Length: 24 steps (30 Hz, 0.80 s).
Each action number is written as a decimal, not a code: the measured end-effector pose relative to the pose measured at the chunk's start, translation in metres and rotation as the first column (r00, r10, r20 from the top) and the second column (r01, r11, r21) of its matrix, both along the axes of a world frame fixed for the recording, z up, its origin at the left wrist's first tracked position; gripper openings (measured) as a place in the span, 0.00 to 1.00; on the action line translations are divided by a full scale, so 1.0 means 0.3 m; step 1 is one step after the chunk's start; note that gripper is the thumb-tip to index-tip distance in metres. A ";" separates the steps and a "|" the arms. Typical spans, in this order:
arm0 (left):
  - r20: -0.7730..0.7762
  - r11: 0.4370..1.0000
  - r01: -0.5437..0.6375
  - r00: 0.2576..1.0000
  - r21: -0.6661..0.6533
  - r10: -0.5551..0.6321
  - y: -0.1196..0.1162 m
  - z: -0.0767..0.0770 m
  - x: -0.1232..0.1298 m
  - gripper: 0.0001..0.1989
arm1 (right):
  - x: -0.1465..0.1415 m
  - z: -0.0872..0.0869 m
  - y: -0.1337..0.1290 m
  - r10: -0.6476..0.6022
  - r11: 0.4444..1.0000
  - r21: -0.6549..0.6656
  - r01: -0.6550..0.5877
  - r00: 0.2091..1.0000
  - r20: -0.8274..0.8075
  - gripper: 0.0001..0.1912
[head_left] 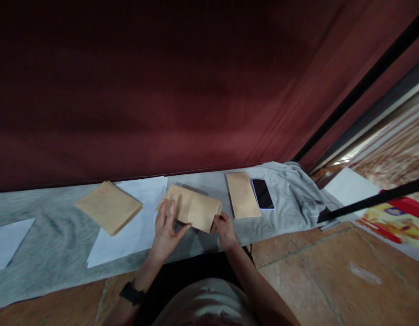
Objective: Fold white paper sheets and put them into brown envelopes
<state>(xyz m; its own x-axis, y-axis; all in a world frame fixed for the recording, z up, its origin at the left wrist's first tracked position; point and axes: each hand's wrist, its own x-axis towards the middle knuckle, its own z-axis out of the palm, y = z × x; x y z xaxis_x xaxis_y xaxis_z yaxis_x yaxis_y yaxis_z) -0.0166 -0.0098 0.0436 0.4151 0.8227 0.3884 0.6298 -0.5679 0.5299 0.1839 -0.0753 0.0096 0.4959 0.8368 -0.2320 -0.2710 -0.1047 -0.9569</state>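
Observation:
A brown paper envelope [197,207] lies slightly tilted between my two hands, over the grey cloth. My left hand [168,231] has its fingers spread on the envelope's left part, the thumb along its lower edge. At the envelope's right end, my right hand [223,227] pinches the edge or flap with fingers pressed together. Left of my hands, a stack of brown envelopes [109,206] rests on white paper sheets [127,240]. Another brown envelope [242,194] lies flat to the right of my right hand.
A phone [262,194] lies beside the right envelope on the grey cloth [60,244]. More white paper [8,242] is at the far left. A dark red curtain [195,90] hangs behind. Black poles [358,88] and a red-yellow printed box [399,222] are at the right.

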 end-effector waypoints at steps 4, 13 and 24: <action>0.494 0.863 -0.070 0.795 -0.501 0.351 -0.084 -0.059 0.061 0.37 | -0.017 -0.009 -0.001 -0.066 0.997 0.021 0.068 0.995 -0.077 0.15; 0.516 0.398 0.350 0.377 -0.848 0.769 -0.137 -0.005 0.158 0.16 | -0.048 -0.015 0.000 -0.091 0.994 0.045 0.100 0.983 -0.157 0.16; 0.489 0.359 0.367 0.369 -0.858 0.791 -0.111 -0.006 0.199 0.13 | -0.039 -0.024 -0.006 -0.081 0.995 0.041 0.088 0.984 -0.156 0.14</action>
